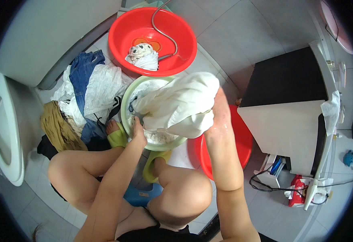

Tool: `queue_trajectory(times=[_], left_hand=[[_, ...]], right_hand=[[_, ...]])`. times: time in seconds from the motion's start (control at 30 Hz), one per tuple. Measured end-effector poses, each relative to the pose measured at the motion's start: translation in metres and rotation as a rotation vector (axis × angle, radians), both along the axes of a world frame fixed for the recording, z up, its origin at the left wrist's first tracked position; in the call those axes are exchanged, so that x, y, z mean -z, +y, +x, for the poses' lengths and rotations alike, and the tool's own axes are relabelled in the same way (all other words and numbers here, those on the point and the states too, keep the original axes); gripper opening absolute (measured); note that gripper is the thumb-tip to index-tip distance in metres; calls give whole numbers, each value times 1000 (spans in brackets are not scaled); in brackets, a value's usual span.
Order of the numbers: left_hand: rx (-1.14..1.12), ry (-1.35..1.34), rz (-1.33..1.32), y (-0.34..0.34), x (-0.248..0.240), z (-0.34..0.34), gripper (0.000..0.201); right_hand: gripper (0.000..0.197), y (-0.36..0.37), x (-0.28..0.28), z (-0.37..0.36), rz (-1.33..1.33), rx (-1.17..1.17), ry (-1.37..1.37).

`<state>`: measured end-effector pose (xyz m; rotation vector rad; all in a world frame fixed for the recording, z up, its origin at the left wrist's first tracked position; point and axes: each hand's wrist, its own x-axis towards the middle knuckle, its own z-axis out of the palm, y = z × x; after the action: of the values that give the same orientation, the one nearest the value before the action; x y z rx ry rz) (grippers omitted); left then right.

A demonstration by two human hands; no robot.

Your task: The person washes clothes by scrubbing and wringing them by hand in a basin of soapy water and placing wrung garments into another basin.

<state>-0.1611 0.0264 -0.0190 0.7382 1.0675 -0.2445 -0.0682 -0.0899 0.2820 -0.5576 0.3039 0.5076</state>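
A wet white garment point(180, 107) is bunched up and raised over a pale green basin point(124, 105). My right hand point(220, 115) grips its upper right end; the fingers are mostly behind the cloth. Low at the front of the basin, my left hand point(139, 131) is close to the garment's underside. Its fingers are largely hidden, so I cannot tell whether they hold cloth. White suds point(160, 138) float on the water in the basin, and a small dark blue bit shows at its left side.
A red basin point(186, 38) behind holds a rolled patterned white cloth point(143, 56) and a hose point(169, 36). Another red basin point(241, 141) stands at right. Jeans point(81, 80), white clothes point(99, 92) and a tan garment point(59, 127) lie left, near a toilet point(17, 141).
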Motion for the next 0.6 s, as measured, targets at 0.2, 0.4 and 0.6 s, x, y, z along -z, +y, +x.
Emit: queue_trajectory(times=[0.2,0.4,0.6], left_hand=[[-12,-190,-603,8,-67,33,63],[210,-337,-518,24,-41,77,35],[364,-434,-124,16,-56,91,35]], right_hand=[[25,7,-75,-29,-553,263,-84],[33,-18,12,-27,-390,253,47],[43,-47,222,-40,-930,153,205]])
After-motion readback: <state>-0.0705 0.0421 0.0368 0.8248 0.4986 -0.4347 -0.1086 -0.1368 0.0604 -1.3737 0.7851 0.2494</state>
